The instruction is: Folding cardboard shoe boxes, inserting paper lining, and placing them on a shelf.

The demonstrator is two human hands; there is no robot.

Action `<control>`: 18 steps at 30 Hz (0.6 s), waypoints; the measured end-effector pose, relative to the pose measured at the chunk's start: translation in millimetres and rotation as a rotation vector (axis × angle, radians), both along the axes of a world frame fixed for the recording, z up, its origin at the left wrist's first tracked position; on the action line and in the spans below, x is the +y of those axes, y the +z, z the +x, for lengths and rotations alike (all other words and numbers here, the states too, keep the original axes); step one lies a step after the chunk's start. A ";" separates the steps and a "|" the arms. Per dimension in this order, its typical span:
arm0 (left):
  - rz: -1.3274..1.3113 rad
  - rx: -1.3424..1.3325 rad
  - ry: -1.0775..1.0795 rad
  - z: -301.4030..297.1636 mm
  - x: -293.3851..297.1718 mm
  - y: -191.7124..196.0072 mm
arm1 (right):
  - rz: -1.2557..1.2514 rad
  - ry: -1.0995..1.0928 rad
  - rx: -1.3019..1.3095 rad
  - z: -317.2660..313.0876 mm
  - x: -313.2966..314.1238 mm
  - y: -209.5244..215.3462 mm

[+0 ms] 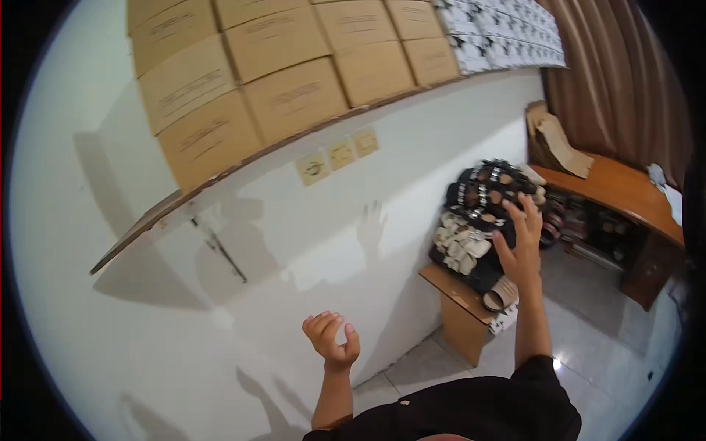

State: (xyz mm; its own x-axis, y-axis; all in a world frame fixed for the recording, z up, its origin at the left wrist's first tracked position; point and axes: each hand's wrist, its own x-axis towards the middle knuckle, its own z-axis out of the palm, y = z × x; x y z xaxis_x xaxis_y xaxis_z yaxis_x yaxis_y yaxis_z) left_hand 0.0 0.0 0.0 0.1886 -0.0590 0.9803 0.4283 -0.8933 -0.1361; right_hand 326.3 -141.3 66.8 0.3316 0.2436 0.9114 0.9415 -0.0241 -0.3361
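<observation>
Your right hand [521, 246] raised at 3 o'clock, fingers spread, grasping nothing, reaching toward heap of sandals [482, 224] just beyond it. Sandals piled loose on small wooden stand [460, 301] against white wall [309, 242], within arm's reach. Your left hand [331, 339] at 6 o'clock, fingers half curled, empty, hanging free, probably for balance. Cardboard boxes [279, 66] stacked on shelf at 11 o'clock, off floor.

Matt cardboard boxes [294, 95], smooth painted wall [220, 294], glossy wooden desk [625, 187].
</observation>
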 end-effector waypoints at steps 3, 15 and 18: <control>-0.290 -0.057 -0.107 -12.4 -23.9 -55.7 | -0.154 -0.162 0.260 -13.5 -51.1 -95.8; -0.736 0.155 -0.458 207.7 -86.5 -136.3 | -0.299 -0.475 0.560 138.1 -226.1 -184.3; -0.651 0.133 -0.511 277.7 -98.4 -144.6 | -0.301 -0.483 0.545 182.8 -259.1 -202.5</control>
